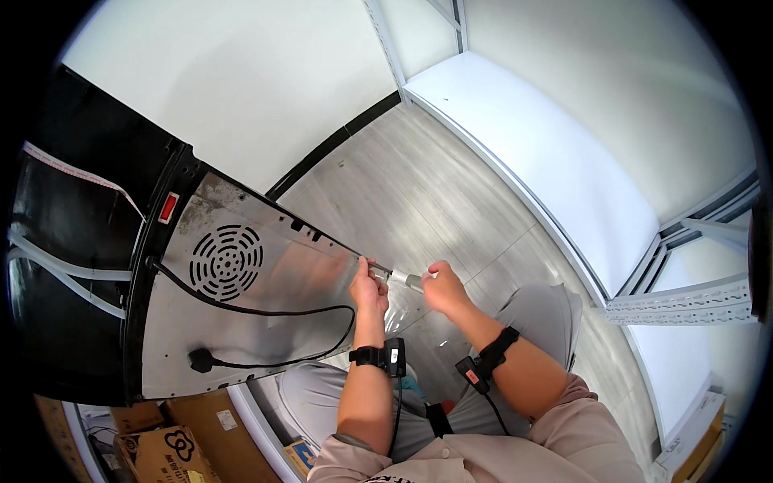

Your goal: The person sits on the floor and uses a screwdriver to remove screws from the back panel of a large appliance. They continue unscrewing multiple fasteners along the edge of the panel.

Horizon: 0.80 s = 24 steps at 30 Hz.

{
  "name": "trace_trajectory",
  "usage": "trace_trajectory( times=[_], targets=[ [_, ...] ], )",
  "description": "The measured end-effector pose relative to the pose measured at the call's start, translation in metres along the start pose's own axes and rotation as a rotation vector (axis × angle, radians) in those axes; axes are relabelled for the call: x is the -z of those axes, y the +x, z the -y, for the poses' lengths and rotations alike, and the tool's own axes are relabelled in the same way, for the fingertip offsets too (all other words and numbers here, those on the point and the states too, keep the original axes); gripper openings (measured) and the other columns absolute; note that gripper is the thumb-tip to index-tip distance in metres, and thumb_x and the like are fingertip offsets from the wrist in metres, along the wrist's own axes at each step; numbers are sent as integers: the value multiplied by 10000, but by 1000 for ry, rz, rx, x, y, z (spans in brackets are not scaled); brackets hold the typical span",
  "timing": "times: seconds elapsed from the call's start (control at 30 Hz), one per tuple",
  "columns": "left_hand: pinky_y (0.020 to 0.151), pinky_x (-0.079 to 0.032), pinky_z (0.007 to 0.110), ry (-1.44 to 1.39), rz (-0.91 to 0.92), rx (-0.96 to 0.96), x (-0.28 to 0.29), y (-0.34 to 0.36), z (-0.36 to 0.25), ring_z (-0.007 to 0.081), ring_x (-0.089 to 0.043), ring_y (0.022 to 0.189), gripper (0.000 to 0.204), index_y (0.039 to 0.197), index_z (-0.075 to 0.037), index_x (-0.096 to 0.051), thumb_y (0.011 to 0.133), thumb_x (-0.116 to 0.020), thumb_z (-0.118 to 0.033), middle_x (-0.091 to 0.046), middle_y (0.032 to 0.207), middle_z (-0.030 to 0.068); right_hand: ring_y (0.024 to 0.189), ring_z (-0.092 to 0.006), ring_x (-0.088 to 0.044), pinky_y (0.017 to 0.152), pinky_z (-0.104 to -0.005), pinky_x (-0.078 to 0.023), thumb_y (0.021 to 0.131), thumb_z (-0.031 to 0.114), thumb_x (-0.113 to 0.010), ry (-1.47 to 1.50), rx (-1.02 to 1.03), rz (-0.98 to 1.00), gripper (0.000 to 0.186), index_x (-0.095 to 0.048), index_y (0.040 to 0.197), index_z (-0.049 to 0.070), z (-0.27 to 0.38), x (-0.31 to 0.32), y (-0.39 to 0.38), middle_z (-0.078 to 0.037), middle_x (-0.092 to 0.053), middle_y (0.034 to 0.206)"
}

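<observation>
A large appliance with a bare metal panel (274,278) and a black end section lies to my left. My left hand (370,288) is at the panel's far right corner, its fingers curled and one finger pointing up along the edge. What those fingers grip, if anything, is hidden. My right hand (444,288) is closed round a white and grey cylindrical tool (412,281), whose exact kind I cannot make out. The tool's light end points left at the panel corner, close beside my left hand. A black power cord (266,311) with a plug (201,360) rests across the panel.
Pale hoses (76,270) and a measuring tape (84,173) lie over the black section. White shelving (547,173) runs along the right, on a grey wood-look floor (386,177). Cardboard boxes (165,459) stand at lower left. Straps with small cabled devices sit on both forearms.
</observation>
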<state>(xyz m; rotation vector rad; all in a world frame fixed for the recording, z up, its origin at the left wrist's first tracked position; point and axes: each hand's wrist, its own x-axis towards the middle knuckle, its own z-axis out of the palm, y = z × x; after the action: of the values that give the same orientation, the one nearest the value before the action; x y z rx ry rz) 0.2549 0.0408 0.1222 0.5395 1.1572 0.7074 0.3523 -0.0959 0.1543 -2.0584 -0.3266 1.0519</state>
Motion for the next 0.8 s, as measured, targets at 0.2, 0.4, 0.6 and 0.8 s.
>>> trace_trajectory(
  times=[0.2,0.4,0.6,0.8],
  targets=[
    [422,-199,251,37,40,-57,4,-1,8,64,-231,448,259,845,-107,-625,940,-596,-346,-292,574,-81,1033,-351,-622,870,-437,-475,958,313,-412,33,-86,190,376,-515,1179,27,-1,-4,8,-256,-635,1044],
    [403,-206,253,180,-163,-61,-2,-5,7,60,-237,429,233,802,-104,-613,911,-650,-306,-269,530,-79,1132,-377,-555,928,-448,-462,916,315,-519,-271,71,82,431,-467,1235,30,10,-9,-18,-241,-536,1212],
    [395,-223,243,15,20,-29,3,-2,10,51,-288,427,270,847,-95,-621,930,-612,-351,-326,541,-79,1123,-376,-563,916,-447,-460,911,311,-522,-202,57,140,430,-470,1234,32,-5,-10,-2,-238,-569,1192],
    [413,-215,225,-32,14,-60,-3,-5,17,45,-298,449,266,891,-69,-643,941,-599,-326,-345,557,-83,925,-325,-641,789,-403,-490,929,309,-508,-74,36,176,358,-515,1148,26,-18,-17,15,-182,-649,919]
  ],
)
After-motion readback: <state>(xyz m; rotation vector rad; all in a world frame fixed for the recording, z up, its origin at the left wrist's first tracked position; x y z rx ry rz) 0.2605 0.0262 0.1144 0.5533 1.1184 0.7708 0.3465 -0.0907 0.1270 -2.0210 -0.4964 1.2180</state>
